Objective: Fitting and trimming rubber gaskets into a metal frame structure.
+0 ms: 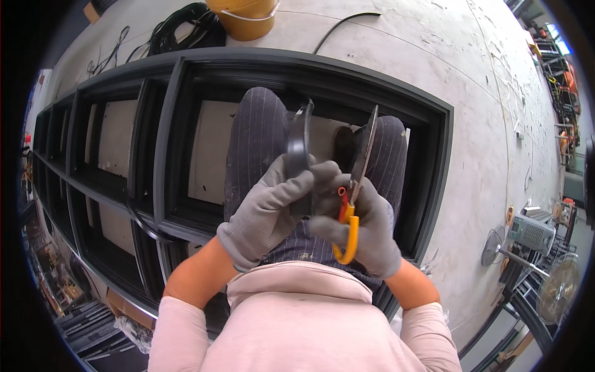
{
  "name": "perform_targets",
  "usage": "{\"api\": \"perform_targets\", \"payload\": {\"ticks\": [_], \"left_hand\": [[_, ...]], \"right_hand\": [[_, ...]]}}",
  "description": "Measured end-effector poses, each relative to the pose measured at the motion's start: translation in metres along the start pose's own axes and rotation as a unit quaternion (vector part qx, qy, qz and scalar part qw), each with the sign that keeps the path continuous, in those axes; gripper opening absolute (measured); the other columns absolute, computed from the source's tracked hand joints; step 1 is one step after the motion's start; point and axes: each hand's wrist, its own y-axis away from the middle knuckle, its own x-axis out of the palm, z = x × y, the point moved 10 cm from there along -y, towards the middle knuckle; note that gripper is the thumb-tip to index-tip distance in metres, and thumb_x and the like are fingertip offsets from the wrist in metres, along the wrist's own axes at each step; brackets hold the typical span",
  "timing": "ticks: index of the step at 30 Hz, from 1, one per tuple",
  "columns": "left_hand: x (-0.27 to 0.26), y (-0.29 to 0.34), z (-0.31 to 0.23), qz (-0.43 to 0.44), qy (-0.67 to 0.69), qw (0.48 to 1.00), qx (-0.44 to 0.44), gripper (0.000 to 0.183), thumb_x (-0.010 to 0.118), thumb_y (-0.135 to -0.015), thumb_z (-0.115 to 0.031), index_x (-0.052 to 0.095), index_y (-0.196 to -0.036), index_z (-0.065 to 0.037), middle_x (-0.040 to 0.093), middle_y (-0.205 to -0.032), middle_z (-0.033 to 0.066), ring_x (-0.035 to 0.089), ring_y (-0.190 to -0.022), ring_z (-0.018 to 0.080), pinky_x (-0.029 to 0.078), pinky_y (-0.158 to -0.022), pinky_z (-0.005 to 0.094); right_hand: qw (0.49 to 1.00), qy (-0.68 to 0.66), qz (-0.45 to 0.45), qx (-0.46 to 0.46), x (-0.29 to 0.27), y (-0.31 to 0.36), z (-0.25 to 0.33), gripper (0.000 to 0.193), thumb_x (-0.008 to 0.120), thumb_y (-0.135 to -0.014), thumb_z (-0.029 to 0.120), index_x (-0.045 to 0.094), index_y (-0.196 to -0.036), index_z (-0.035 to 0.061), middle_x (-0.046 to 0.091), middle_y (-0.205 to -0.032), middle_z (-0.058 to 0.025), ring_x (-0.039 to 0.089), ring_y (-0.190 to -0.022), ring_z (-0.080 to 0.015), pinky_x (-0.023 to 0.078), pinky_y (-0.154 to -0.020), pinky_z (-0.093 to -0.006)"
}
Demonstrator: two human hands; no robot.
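Note:
Both hands wear grey work gloves and are raised over my lap, close together. My left hand [269, 208] is closed around a black flexible strip [298, 141], which looks like a rubber seal and curves up from the fingers. Scissors [352, 232] with yellow-orange handles are in my right hand [377, 230], their long blades pointing up and slightly right. A little red shows by the pivot. The strip and the blades are apart. Glove fingers meet between them, partly blurred, and hide the strip's lower part. Around my knees lies a large dark grey window-like frame [447, 167] with several openings.
Behind the frame stand a yellow bucket [246, 22] and a coil of black strip [180, 34]. One loose black piece [338, 26] lies on the pale floor. To the right are a pedestal fan [558, 288] and a grey box-shaped device [533, 234]. Dark profiles [93, 332] lie at lower left.

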Motion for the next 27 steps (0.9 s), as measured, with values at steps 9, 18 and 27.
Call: {"api": "perform_targets", "payload": {"ticks": [9,18,27], "left_hand": [[-0.006,0.0,0.007,-0.038,-0.017,0.997,0.059,0.027,0.05,-0.1,-0.019,0.044,-0.125,-0.01,0.06,-0.126,0.0107,0.061,-0.112,0.0186,0.051,-0.098,0.0305],[-0.011,0.0,0.013,-0.056,-0.022,0.996,0.068,0.031,0.048,-0.101,-0.024,0.044,-0.128,-0.009,0.061,-0.125,0.0055,0.062,-0.106,0.014,0.049,-0.099,0.0278],[-0.041,-0.017,-0.015,-0.074,0.094,0.983,0.136,0.024,0.046,-0.1,-0.011,0.052,-0.124,-0.006,0.063,-0.121,0.0117,0.058,-0.119,0.028,0.046,-0.107,0.0406]], "right_hand": [[0.993,0.091,-0.063,-0.05,0.002,0.0,-0.014,0.043,0.063,-0.081,-0.004,0.047,-0.121,0.005,0.059,-0.094,-0.0101,0.057,-0.077,-0.0163,0.051,-0.073,-0.0284],[0.994,0.046,-0.049,-0.082,0.008,-0.004,-0.019,0.038,0.06,-0.087,0.001,0.048,-0.123,0.007,0.054,-0.099,-0.0048,0.054,-0.082,-0.0079,0.05,-0.073,-0.021],[0.991,-0.083,-0.02,-0.103,-0.026,0.062,-0.003,0.039,0.067,-0.088,0.022,0.052,-0.118,0.0033,0.061,-0.083,-0.0082,0.056,-0.067,-0.0123,0.048,-0.062,-0.0236]]}}
